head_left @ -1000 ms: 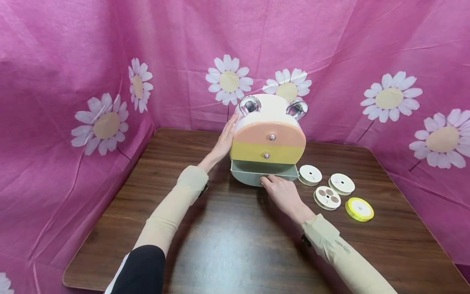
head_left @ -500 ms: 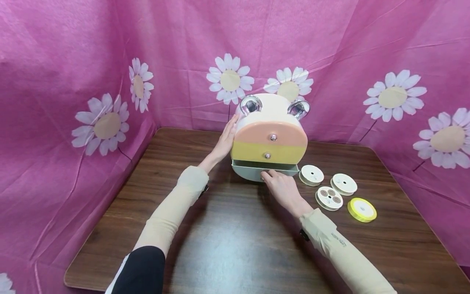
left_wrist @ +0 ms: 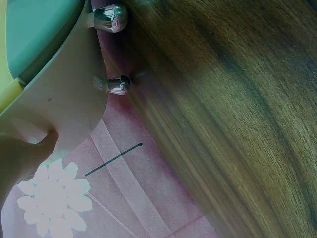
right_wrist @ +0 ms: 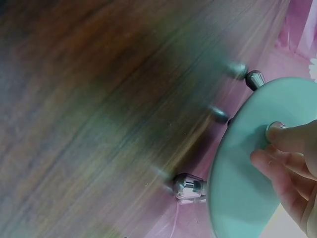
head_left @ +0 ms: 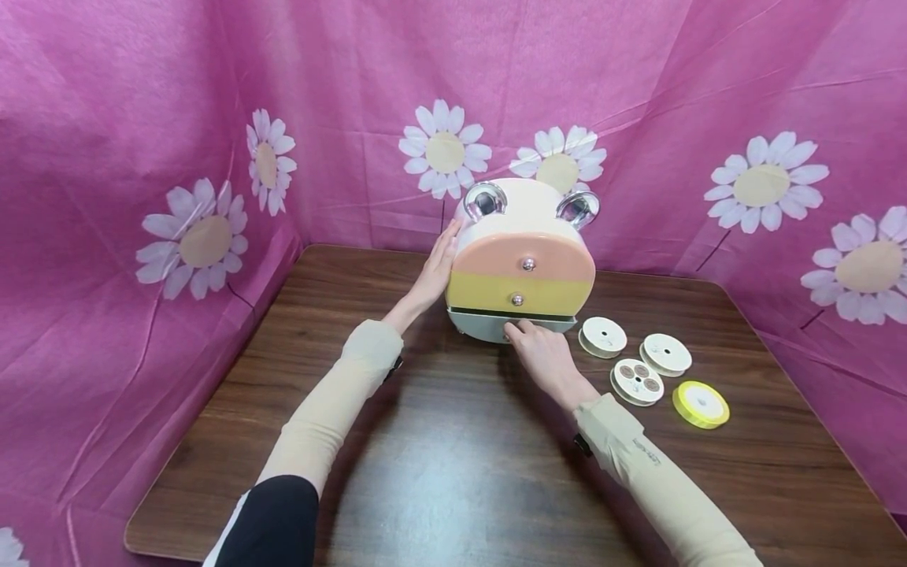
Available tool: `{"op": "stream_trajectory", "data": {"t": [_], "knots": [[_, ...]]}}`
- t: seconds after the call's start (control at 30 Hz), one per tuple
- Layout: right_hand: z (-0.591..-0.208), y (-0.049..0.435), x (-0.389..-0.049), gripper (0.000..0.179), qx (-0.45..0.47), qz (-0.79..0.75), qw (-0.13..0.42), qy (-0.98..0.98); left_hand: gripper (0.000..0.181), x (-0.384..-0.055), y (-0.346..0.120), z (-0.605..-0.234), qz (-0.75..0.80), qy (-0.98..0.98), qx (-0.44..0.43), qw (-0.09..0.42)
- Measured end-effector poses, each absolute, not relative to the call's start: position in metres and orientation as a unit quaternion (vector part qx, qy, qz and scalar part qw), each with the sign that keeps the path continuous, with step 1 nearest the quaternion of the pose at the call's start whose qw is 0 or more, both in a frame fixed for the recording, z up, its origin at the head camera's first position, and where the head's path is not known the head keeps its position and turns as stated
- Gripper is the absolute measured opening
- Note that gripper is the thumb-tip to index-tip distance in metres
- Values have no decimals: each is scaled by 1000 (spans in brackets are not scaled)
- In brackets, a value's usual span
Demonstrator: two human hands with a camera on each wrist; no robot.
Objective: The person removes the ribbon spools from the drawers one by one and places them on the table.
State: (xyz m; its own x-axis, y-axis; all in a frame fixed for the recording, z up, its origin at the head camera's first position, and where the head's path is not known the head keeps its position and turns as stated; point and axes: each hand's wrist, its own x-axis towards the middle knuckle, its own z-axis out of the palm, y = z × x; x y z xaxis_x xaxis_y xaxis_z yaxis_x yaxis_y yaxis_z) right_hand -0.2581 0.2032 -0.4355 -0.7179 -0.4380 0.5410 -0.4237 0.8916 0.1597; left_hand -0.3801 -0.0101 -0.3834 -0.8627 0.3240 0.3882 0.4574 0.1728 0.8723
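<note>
A small frog-shaped drawer cabinet (head_left: 520,213) with silver ring-like eyes stands at the back of the table. Its top drawer is peach, the middle one yellow, and the bottom drawer (head_left: 473,324) pale green. That green drawer sticks out slightly, with a thin dark gap above its front. My left hand (head_left: 432,277) rests along the cabinet's left side, fingers extended; the left wrist view shows the thumb against the white shell. With thumb and fingers, my right hand (head_left: 542,356) pinches the green drawer's round knob (right_wrist: 272,131). The drawer's inside is hidden.
Right of the cabinet lie three white ribbon spools, one (head_left: 602,337) close to its base, and a yellow ribbon spool (head_left: 701,405). Silver feet (right_wrist: 188,187) support the cabinet on the brown wooden table (head_left: 425,472). A pink daisy-print curtain (head_left: 340,118) hangs behind.
The green drawer has slid inward, from clearly open to a narrow gap, with my right hand moving away from me at its knob. My left hand has stayed on the cabinet's side.
</note>
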Motion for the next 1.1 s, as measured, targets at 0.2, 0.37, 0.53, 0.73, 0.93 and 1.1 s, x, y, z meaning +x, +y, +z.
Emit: {"op": "stream_trajectory", "data": {"t": [0.2,0.37,0.53,0.73,0.93,1.1], "knots": [[-436,202,-262,6,225,-12,292,-929,51,-381,-11,-385,-590,-763,-258,58],[-437,202,-266,7,230,-11,301,-926,51,-380,-12,-385,-597,-757,-262,54],[-437,202,-269,8,230,-8,300,-926,51,-381,-12,-386,-604,-750,-264,50],[-437,202,-270,8,226,-6,306,-925,51,-379,-11,-382,-606,-749,-265,45],[-437,201,-271,8,227,-4,311,-923,51,-359,-15,-360,-606,-749,-266,25],[-439,201,-271,9,228,0,317,-920,52,-350,-17,-352,-604,-752,-265,19]]}}
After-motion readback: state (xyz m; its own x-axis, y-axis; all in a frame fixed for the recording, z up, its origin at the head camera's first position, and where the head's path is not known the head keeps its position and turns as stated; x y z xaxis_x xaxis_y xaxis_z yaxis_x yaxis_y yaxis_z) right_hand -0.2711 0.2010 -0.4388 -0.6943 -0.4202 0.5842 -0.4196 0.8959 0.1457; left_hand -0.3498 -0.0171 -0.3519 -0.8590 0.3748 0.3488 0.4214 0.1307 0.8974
